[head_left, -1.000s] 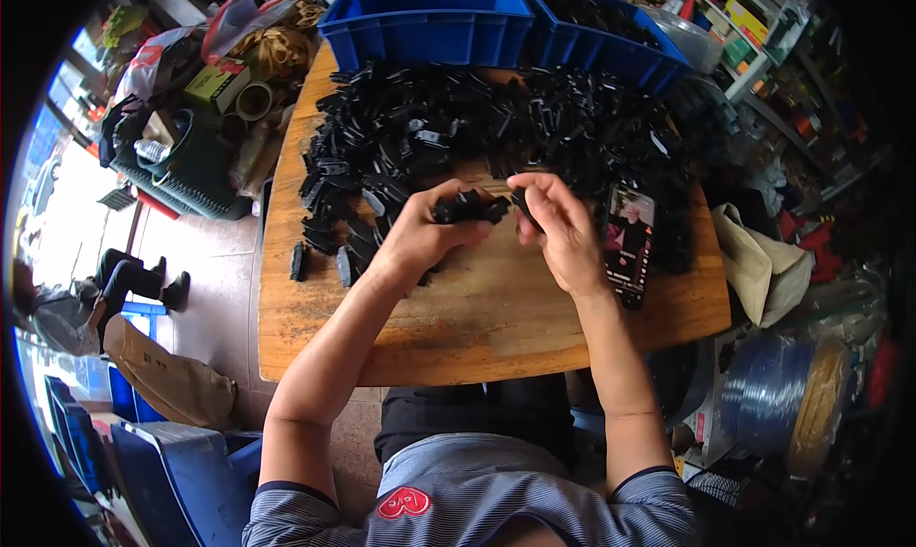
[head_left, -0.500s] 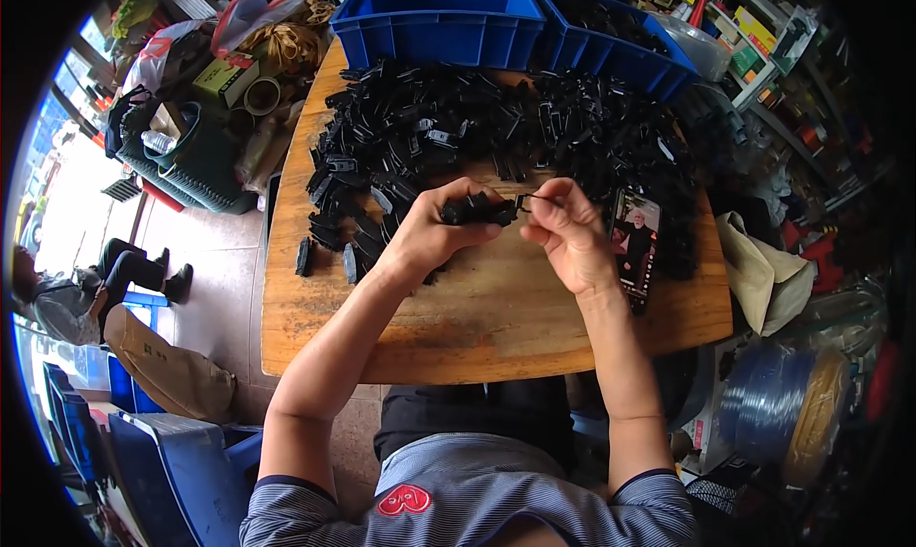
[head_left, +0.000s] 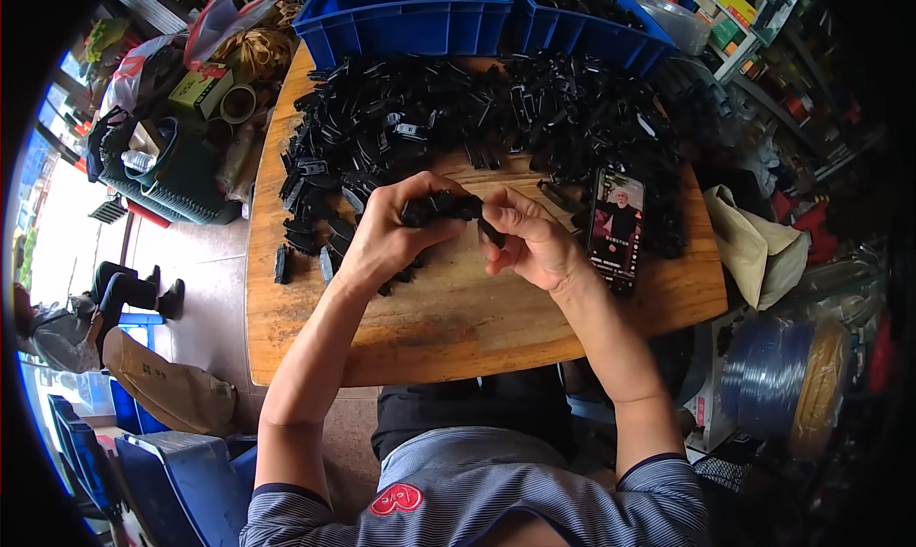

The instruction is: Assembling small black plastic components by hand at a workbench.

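Note:
My left hand (head_left: pixel 380 237) is closed around several small black plastic pieces (head_left: pixel 434 206) above the wooden table (head_left: pixel 496 313). Close beside it, my right hand (head_left: pixel 544 242) pinches a slim black plastic piece (head_left: pixel 490 232) between thumb and fingers. That piece sits against the right end of the ones in my left hand; whether they are joined I cannot tell. Beyond both hands spreads a heap of similar black plastic pieces (head_left: pixel 453 99). A few lie apart at the heap's left edge, among them a black piece (head_left: pixel 281 264).
Two blue bins stand at the far side, an open bin (head_left: pixel 405 22) and a bin (head_left: pixel 592 37) with black pieces inside. A lit phone (head_left: pixel 616 232) leans right of my right hand. Spooled tubing (head_left: pixel 773 380) sits at the right; a seated person (head_left: pixel 72 328) is far left.
My right hand has turned its piece from pointing at the left hand to slanting downward, close against the left hand's pieces. The whole view has shifted slightly.

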{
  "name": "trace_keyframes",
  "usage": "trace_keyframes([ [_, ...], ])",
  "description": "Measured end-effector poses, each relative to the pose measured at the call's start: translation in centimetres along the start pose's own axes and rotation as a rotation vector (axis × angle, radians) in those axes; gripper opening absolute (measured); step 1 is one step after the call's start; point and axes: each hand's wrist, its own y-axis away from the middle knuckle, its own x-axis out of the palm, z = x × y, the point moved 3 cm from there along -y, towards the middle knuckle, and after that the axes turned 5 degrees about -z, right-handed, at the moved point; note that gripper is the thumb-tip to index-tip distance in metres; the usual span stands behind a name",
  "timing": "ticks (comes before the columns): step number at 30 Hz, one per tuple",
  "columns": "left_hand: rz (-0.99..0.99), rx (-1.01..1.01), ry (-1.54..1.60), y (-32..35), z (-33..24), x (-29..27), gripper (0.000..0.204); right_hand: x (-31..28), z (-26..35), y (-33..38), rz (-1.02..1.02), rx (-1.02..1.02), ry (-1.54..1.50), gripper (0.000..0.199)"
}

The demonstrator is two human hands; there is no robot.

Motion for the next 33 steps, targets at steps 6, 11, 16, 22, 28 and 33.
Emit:
trace_keyframes([
  [6,0.023,-0.218,0.236,0.1,0.4,1.2,0.024,2.0,0.5,-0.4,-0.081,-0.454,0.306,0.027],
  [11,0.132,-0.228,0.263,0.6,1.3,2.2,0.029,1.7,-0.3,0.2,-0.377,-0.555,0.736,0.026],
  [16,-0.051,-0.223,0.372,0.1,0.1,-0.1,0.032,0.6,4.6,1.7,-0.812,-1.079,1.704,0.020],
  [22,-0.340,-0.290,0.582,-2.1,2.6,-3.8,0.028,-3.5,3.3,0.6,-0.699,-0.579,1.909,0.016],
  [28,-0.128,-0.493,0.950,-5.6,3.9,-1.1,0.026,-0.6,0.6,-0.8,-0.353,-0.793,1.688,0.012],
  [33,-0.068,-0.591,1.100,-19.0,0.1,7.2,0.027,-0.6,-0.2,0.8,-0.354,-0.727,1.727,0.014],
])
